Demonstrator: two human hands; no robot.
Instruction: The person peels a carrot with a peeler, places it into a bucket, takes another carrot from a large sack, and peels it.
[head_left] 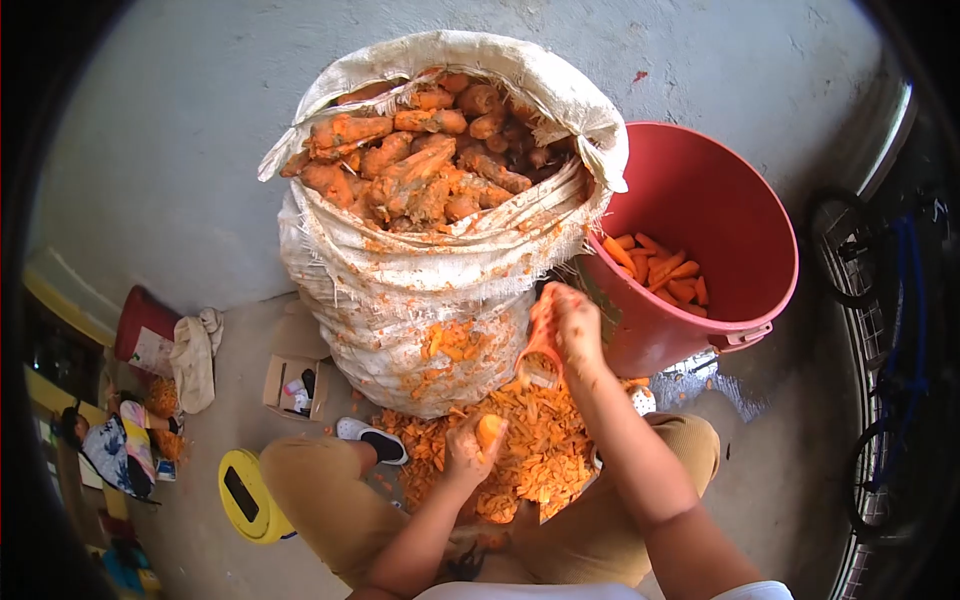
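Note:
My left hand (468,452) is closed around a carrot (489,432) whose bright orange end sticks out, low over the heap. My right hand (576,325) grips an orange peeler (541,352) with a wide forked head, above and right of the left hand and apart from the carrot. Below both hands, a heap of carrot peelings (535,455) lies on the floor between my legs. Straight ahead stands a tall white woven sack (420,275), its top rolled back, full of dirty unpeeled carrots (425,165).
A red bucket (715,200) right of the sack holds peeled carrots (660,270). To the left are an open cardboard box (318,385) and a yellow round container (252,497). Another person (115,445) is at the far left. A bicycle (905,330) stands at the right edge.

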